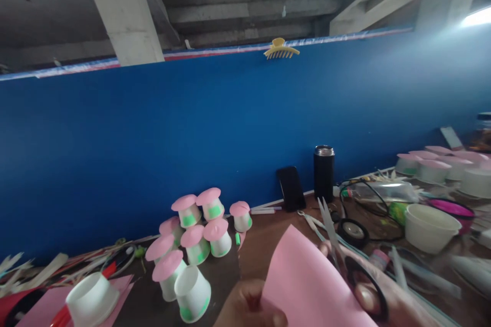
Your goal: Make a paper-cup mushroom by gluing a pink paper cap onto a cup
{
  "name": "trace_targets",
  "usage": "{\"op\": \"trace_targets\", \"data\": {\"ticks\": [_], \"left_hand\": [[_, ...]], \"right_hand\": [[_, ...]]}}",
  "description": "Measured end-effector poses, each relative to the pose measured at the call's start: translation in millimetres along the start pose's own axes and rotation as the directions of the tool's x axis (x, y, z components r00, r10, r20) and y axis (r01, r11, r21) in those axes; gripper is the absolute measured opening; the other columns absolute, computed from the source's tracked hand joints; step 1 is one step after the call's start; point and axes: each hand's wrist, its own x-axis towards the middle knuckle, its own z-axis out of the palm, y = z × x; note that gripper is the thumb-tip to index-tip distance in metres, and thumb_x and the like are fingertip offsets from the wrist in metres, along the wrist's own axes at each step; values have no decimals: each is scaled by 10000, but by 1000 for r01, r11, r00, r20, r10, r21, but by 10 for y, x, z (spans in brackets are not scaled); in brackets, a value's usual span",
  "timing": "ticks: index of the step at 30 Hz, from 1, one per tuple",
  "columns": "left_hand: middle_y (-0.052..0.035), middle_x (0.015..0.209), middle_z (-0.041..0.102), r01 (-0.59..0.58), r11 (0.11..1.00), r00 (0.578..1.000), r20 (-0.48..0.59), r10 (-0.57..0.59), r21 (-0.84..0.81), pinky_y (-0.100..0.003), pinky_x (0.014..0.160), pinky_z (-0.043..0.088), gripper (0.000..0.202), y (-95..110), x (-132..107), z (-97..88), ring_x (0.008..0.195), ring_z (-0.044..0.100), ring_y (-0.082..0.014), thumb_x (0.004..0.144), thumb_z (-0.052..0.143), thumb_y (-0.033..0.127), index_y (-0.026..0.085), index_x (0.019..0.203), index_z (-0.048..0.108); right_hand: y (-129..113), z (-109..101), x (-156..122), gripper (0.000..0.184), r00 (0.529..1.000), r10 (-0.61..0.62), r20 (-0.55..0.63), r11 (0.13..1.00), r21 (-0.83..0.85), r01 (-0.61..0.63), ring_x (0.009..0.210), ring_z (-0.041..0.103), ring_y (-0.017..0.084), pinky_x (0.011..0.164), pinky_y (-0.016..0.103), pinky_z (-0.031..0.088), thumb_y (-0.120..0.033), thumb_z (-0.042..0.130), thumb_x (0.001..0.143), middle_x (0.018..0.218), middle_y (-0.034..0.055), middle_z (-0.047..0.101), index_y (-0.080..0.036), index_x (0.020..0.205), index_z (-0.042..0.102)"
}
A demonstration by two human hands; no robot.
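A sheet of pink paper [303, 278] with a curved edge is pinched in my left hand [249, 306] at the bottom middle. My right hand [383, 286] is closed round the black handle of a pair of scissors [332, 232]. The blades point up, slightly apart, beside the paper's right edge; whether they touch it I cannot tell. Left of my hands stand several upturned white paper cups with green patches, most topped by pink discs [194, 235]. The nearest white cup [192, 294] has no disc on it.
Another white cup [92, 299] sits on pink paper at the left. Along the blue partition [230, 127] stand a phone [290, 187] and a black flask [324, 171]. To the right lie a tape roll [352, 232], a white tub [431, 227], a plastic bottle [385, 191] and more pink-topped cups [433, 171].
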Motion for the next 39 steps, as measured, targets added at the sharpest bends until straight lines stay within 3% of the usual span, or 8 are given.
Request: {"op": "trace_targets", "data": {"ticks": [2, 6, 10, 14, 21, 27, 31, 39], "left_hand": [[-47, 645, 656, -20, 999, 999, -38, 19, -44, -261, 578, 412, 515, 49, -11, -113, 570, 571, -160, 539, 823, 580, 121, 760, 747], [-73, 751, 695, -63, 997, 988, -141, 57, -36, -292, 668, 448, 532, 88, 10, -273, 692, 618, -204, 571, 818, 562, 109, 838, 735], [-75, 775, 708, -32, 999, 979, -201, 32, 5, -296, 669, 467, 541, 118, 5, -319, 728, 636, -223, 613, 788, 579, 112, 878, 720], [-78, 803, 717, -7, 999, 962, -271, 19, 44, -332, 714, 504, 526, 173, -25, -350, 769, 654, -250, 639, 766, 585, 126, 890, 709], [-88, 825, 735, -30, 999, 967, -254, 20, -36, -357, 743, 518, 526, 123, 0, -463, 762, 673, -257, 649, 786, 519, 126, 989, 701], [-96, 854, 735, 39, 999, 978, -204, -39, -5, -349, 751, 510, 592, 137, -46, -440, 813, 676, -266, 590, 822, 537, 123, 996, 703], [-100, 793, 721, 42, 999, 986, -159, -46, -30, -331, 687, 502, 605, 195, -64, -405, 696, 665, -233, 620, 772, 612, 111, 954, 710], [-78, 715, 709, 124, 992, 969, -214, -121, 1, -280, 608, 473, 584, 228, -48, -422, 623, 636, -198, 661, 745, 605, 98, 949, 721]], "right_hand": [[-11, -53, 55, 700, 1000, 20, -2, 1000, 23, -20, 860, 673, 299, 702, 348, 520, -618, 813, 487, 924, 62, 726, -272, 1079, 675], [18, -220, 185, 543, 995, -25, -96, 988, -154, 9, 729, 630, 224, 654, 295, 494, -592, 784, 589, 790, 26, 697, -244, 999, 712], [23, -287, 245, 516, 989, -40, -145, 968, -250, 2, 668, 596, 184, 563, 246, 437, -533, 789, 607, 714, -17, 644, -242, 1021, 687], [-80, -257, 216, 491, 969, -58, -241, 942, -336, -28, 690, 614, 188, 576, 251, 451, -469, 798, 582, 826, 9, 698, -238, 1002, 691], [-133, -212, 232, 474, 940, -184, -286, 909, -413, 52, 744, 650, 214, 648, 294, 506, -419, 799, 566, 814, 43, 720, -199, 976, 708], [-14, -205, 309, 423, 931, -241, -274, 897, -429, 106, 682, 647, 182, 633, 288, 512, -330, 796, 572, 755, 9, 709, -202, 953, 662], [52, -205, 307, 444, 941, -242, -236, 893, -433, 121, 664, 633, 172, 607, 284, 493, -306, 788, 580, 742, 2, 695, -193, 988, 653], [57, -200, 243, 423, 990, -93, -105, 888, -458, 35, 724, 642, 167, 647, 276, 501, -303, 764, 693, 795, -9, 680, -207, 1081, 624]]}}
